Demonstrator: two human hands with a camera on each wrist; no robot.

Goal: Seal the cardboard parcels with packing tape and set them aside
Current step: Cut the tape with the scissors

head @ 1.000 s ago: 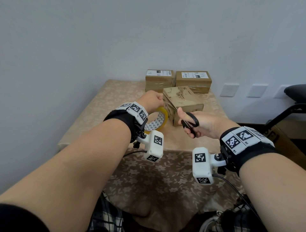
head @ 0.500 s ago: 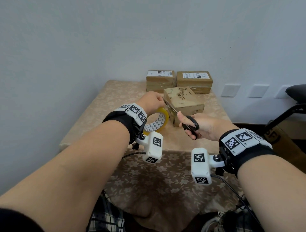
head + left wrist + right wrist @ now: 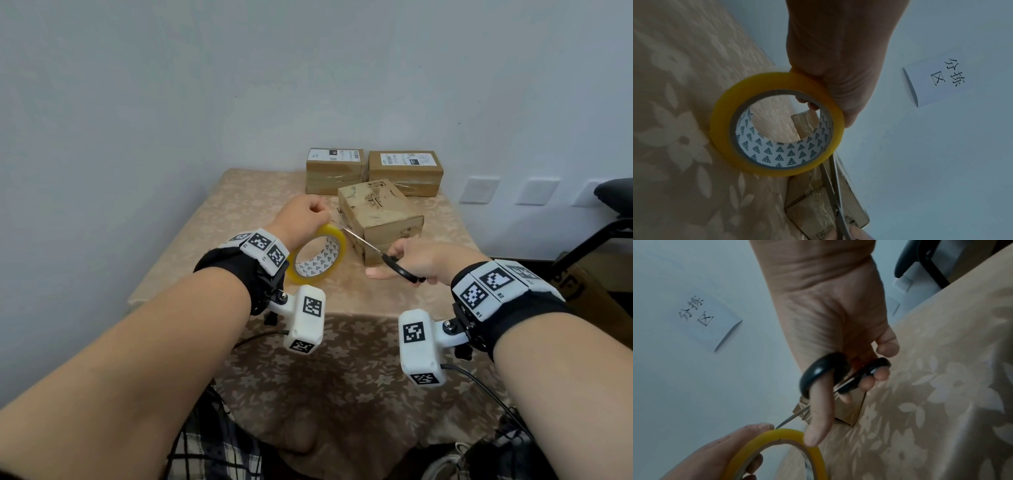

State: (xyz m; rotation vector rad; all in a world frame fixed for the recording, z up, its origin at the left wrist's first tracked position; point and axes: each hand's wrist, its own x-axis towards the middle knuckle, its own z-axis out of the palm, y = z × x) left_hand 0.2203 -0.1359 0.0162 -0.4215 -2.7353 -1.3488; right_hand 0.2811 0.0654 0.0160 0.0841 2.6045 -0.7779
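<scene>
While the left hand [image 3: 301,217] is gripping the yellow tape roll [image 3: 317,255] upright, fingers hooked through its core, it is likely keeping the strip taut off the near parcel [image 3: 380,219] so it can be cut. Just right of the roll, the right hand [image 3: 421,260] is clasping the scissors [image 3: 380,251], thumb and fingers through the black loops, blades nearly together at the strip. Two taped parcels [image 3: 373,171] are sitting at the table's [image 3: 239,205] far edge.
</scene>
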